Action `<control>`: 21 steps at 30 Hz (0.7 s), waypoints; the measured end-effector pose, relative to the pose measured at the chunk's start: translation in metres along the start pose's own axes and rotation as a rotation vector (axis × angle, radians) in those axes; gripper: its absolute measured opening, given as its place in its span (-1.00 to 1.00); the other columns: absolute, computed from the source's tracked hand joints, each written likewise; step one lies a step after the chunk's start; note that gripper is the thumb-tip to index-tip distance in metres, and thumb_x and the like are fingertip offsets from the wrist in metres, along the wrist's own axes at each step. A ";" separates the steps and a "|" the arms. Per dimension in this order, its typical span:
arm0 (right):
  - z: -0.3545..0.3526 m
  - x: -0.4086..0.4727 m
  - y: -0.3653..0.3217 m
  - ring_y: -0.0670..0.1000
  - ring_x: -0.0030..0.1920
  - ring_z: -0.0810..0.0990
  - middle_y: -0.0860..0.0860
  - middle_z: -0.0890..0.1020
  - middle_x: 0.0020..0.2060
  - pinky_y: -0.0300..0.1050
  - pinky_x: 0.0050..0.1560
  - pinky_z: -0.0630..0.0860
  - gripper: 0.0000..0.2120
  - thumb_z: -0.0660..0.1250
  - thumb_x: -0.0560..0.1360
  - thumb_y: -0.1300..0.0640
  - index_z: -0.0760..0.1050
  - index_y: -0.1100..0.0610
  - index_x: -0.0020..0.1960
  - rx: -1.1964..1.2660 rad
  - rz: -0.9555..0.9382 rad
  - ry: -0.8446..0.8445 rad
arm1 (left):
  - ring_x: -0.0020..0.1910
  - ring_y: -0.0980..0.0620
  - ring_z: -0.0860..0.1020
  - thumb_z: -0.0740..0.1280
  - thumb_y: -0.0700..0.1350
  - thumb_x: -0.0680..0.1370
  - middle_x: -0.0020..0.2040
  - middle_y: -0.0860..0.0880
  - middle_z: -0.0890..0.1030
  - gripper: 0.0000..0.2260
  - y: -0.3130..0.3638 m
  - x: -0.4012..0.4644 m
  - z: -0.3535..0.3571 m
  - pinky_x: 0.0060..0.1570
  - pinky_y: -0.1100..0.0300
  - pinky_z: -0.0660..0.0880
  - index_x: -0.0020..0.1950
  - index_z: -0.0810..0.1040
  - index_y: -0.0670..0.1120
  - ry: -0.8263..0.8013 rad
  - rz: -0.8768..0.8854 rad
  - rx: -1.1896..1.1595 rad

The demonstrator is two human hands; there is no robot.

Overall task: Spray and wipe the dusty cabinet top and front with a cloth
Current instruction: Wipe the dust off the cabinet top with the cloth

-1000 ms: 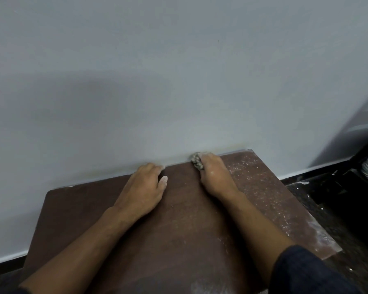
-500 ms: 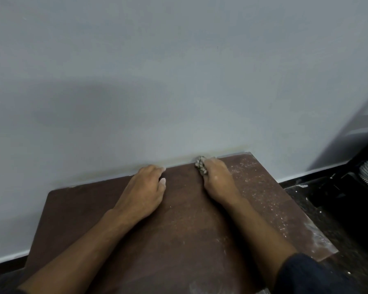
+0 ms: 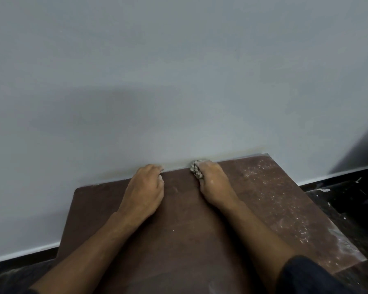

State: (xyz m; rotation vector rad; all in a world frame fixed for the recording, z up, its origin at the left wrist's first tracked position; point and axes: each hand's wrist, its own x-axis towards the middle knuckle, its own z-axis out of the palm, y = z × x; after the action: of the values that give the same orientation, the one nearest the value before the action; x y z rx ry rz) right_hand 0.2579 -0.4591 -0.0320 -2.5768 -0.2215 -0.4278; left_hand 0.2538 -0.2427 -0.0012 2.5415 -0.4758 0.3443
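— Right hand (image 3: 214,184), what's it doing?
— From the head view, it grips a bunched cloth (image 3: 197,171) at the back edge of the brown cabinet top (image 3: 179,230), right against the wall (image 3: 179,81).
— And the left hand (image 3: 145,194)?
— Palm down on the top, holding nothing, fingertips bent at the wall, near the cloth but apart.
— Any dust?
— White specks (image 3: 285,200) cover the right side of the top.

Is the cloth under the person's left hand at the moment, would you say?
No, the crumpled cloth is under the right hand at the wall edge; the left hand rests bare on the cabinet top.
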 end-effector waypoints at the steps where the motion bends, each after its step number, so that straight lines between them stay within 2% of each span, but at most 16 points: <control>1: 0.010 0.006 -0.010 0.24 0.08 0.58 0.16 0.65 0.07 0.07 0.20 0.48 -0.71 0.26 0.53 0.23 0.59 0.19 0.21 0.003 0.005 0.006 | 0.24 -0.05 0.49 0.17 -0.19 0.60 0.23 -0.09 0.58 -0.69 -0.004 0.000 -0.004 0.31 0.09 0.36 0.31 0.52 -0.17 0.020 -0.033 0.008; 4: 0.032 -0.001 -0.071 0.17 0.06 0.56 0.16 0.65 0.05 0.06 0.18 0.50 -0.77 0.29 0.52 0.27 0.60 0.20 0.14 0.084 -0.123 0.002 | 0.23 -0.12 0.50 0.11 -0.13 0.55 0.22 -0.16 0.59 -0.61 -0.015 0.001 -0.013 0.31 0.03 0.38 0.29 0.54 -0.21 0.053 -0.117 0.029; 6: 0.038 -0.022 -0.108 0.19 -0.01 0.54 0.22 0.62 -0.01 0.09 0.09 0.50 -0.83 0.27 0.51 0.32 0.58 0.30 0.05 0.190 -0.282 -0.177 | 0.24 -0.12 0.51 0.11 -0.13 0.55 0.22 -0.16 0.59 -0.61 -0.019 0.001 -0.015 0.32 0.04 0.38 0.27 0.55 -0.21 0.052 -0.144 -0.008; 8: 0.038 -0.025 -0.108 0.15 -0.02 0.54 0.19 0.61 -0.04 0.09 0.06 0.51 -0.88 0.27 0.51 0.33 0.57 0.29 -0.01 0.197 -0.401 -0.331 | 0.25 -0.08 0.50 0.17 -0.20 0.57 0.23 -0.13 0.59 -0.68 -0.022 -0.001 -0.014 0.32 0.07 0.38 0.27 0.56 -0.19 0.042 -0.151 -0.051; 10: 0.035 -0.009 -0.083 0.09 0.08 0.55 0.11 0.62 0.06 -0.01 0.22 0.49 -0.80 0.28 0.50 0.31 0.58 0.18 0.08 0.180 -0.338 -0.283 | 0.24 -0.05 0.49 0.19 -0.20 0.58 0.22 -0.11 0.60 -0.70 -0.022 -0.004 -0.013 0.31 0.10 0.38 0.26 0.57 -0.17 0.039 -0.131 -0.057; 12: 0.028 0.006 -0.057 0.09 0.17 0.54 0.12 0.64 0.15 -0.16 0.32 0.38 -0.68 0.28 0.49 0.30 0.60 0.16 0.21 0.109 -0.204 -0.112 | 0.22 -0.04 0.50 0.21 -0.17 0.58 0.20 -0.09 0.60 -0.72 -0.021 -0.008 -0.013 0.29 0.12 0.38 0.25 0.57 -0.15 0.040 -0.111 -0.054; 14: 0.021 0.009 -0.053 0.20 0.17 0.57 0.17 0.64 0.14 -0.05 0.32 0.39 -0.66 0.26 0.48 0.27 0.59 0.21 0.23 0.049 -0.090 -0.054 | 0.20 -0.05 0.52 0.21 -0.13 0.59 0.17 -0.08 0.61 -0.73 -0.019 -0.013 -0.012 0.25 0.13 0.40 0.22 0.58 -0.14 0.039 -0.094 -0.060; 16: 0.017 -0.005 -0.074 0.19 0.11 0.58 0.14 0.64 0.09 0.09 0.24 0.47 -0.74 0.24 0.53 0.25 0.59 0.20 0.17 0.070 -0.139 -0.076 | 0.17 -0.06 0.53 0.17 -0.08 0.59 0.14 -0.08 0.61 -0.70 -0.016 -0.016 -0.011 0.23 0.11 0.42 0.20 0.58 -0.15 0.038 -0.076 -0.072; 18: 0.011 -0.039 -0.098 0.15 0.05 0.55 0.11 0.62 0.03 0.13 0.16 0.48 -0.84 0.25 0.56 0.26 0.58 0.20 0.08 0.191 -0.255 -0.190 | 0.18 -0.04 0.52 0.18 -0.09 0.60 0.15 -0.06 0.61 -0.71 -0.013 -0.016 -0.009 0.23 0.12 0.41 0.22 0.58 -0.13 0.036 -0.070 -0.092; 19: 0.007 -0.061 -0.106 0.11 0.08 0.55 0.09 0.60 0.05 0.11 0.19 0.47 -0.86 0.25 0.58 0.26 0.57 0.20 0.07 0.236 -0.314 -0.268 | 0.19 -0.02 0.51 0.20 -0.10 0.60 0.15 -0.05 0.61 -0.73 -0.012 -0.016 -0.008 0.23 0.13 0.40 0.22 0.58 -0.12 0.038 -0.069 -0.105; 21: -0.006 -0.105 -0.110 -0.03 0.31 0.50 0.01 0.59 0.25 -0.02 0.41 0.38 -0.78 0.24 0.66 0.19 0.57 0.14 0.25 0.278 -0.449 -0.389 | 0.19 0.01 0.51 0.22 -0.11 0.61 0.15 -0.02 0.61 -0.75 -0.010 -0.017 -0.007 0.24 0.15 0.40 0.22 0.58 -0.11 0.039 -0.054 -0.119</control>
State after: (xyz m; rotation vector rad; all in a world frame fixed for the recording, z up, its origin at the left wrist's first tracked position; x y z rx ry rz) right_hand 0.1324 -0.3759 -0.0119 -2.3003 -0.9382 -0.0347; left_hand 0.2417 -0.2271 -0.0055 2.4228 -0.4001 0.3343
